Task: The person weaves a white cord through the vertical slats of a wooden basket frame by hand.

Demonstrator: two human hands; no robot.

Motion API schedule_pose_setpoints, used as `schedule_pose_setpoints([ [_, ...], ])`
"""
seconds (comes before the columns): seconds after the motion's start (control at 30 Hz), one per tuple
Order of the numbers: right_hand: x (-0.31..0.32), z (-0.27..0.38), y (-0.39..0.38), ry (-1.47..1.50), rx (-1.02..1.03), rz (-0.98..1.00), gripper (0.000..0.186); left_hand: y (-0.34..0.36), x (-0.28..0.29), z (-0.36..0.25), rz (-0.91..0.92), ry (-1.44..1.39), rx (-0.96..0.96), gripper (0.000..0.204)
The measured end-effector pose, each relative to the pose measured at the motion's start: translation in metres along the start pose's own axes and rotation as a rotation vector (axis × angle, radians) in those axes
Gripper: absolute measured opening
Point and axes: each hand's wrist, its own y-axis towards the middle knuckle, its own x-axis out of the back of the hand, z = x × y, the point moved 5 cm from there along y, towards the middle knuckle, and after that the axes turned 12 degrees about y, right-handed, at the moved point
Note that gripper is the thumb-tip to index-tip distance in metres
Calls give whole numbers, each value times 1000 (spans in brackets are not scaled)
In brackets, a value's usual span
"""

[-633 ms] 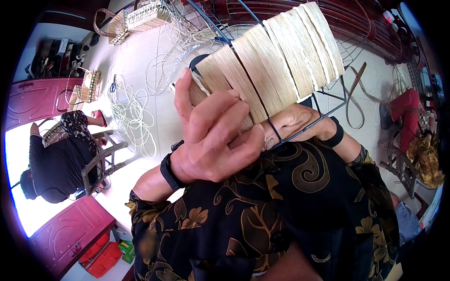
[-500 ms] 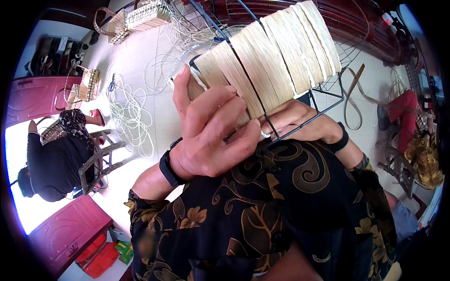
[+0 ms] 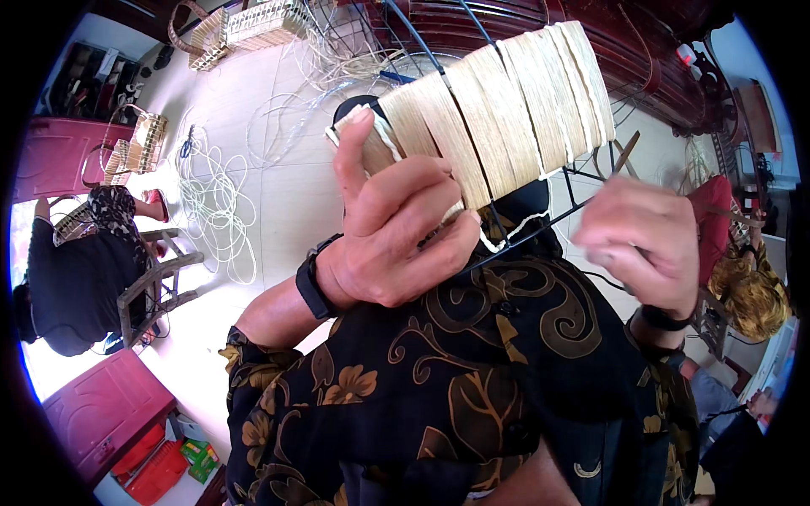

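Note:
A dark metal wire frame [image 3: 540,232] tilts in front of my chest, with wide bands of pale cord wrapping [image 3: 498,126] wound around it. My left hand [image 3: 396,228] is closed around the wrapping's left end, thumb up along the edge and fingers curled over the near side. Beside the frame's right end, apart from it, is my right hand [image 3: 637,240], slightly blurred and curled into a fist. Whatever it may hold is hidden. A loose white cord [image 3: 529,226] hangs in a loop by the frame's lower bars, between my hands.
Tangled pale cord [image 3: 215,202] lies on the tiled floor at left. Woven baskets [image 3: 261,29] stand at the far left. One person [image 3: 80,270] sits near a wooden stool [image 3: 164,287] on the left, another [image 3: 747,287] on the right. Dark red carved furniture [image 3: 633,63] stands behind the frame.
My right hand has come out from under the frame and moved right, now a fist. The loose white cord by the lower bars has come into view. My left hand keeps its grip.

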Motion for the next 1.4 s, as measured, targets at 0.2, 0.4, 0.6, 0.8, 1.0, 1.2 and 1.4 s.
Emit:
schedule_pose_setpoints([
  [0.2, -47, -1, 42, -467, 358, -59, 19, -9, 1, -1, -83, -21, 1, 18],
  [0.4, -59, 3, 55, -572, 359, 90, 16, -17, 4, 1, -148, -21, 9, 17],
  [0.6, -51, 1, 55, -428, 311, 132, 26, -14, 2, 1, -122, -55, 42, 14],
  [0.8, -49, 0, 56, -366, 329, 131, 34, -6, 2, 4, -158, -59, 122, 16],
  [1.0, -50, -2, 54, -292, 496, 61, 23, -2, 3, 5, -159, -67, 131, 19],
  [1.2, -49, -1, 64, -191, 556, 62, 17, -1, 4, 7, -73, -59, 115, 20],
  [1.4, -45, 2, 63, -158, 490, 99, 16, 11, 28, 55, -110, 17, 196, 32],
])
